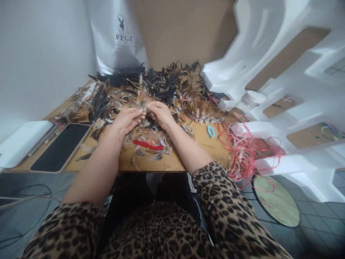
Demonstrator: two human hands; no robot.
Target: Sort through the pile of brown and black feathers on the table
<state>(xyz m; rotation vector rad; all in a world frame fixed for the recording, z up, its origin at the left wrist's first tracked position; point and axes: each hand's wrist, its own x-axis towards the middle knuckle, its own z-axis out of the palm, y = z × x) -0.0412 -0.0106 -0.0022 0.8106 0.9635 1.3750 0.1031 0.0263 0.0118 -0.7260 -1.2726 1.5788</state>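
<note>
My left hand (129,120) and my right hand (161,113) meet over the middle of the table, each with thumb and finger pinched. Between them a small tuft of brown feathers (142,99) points up and away from me; both hands appear to grip its lower end. The quill ends are hidden by my fingers. Beyond and around the hands lies a wide heap of brown and black feathers (185,90). Nearer to me, a red strip (148,145) rests among loose feather scraps.
A phone (61,147) and a white box (25,144) lie at left. To the right are a light-blue ring (210,131), tangled red strings (245,147), a lidded jar (250,100) and white foam pieces (296,162). A white bag (118,43) stands behind the feathers.
</note>
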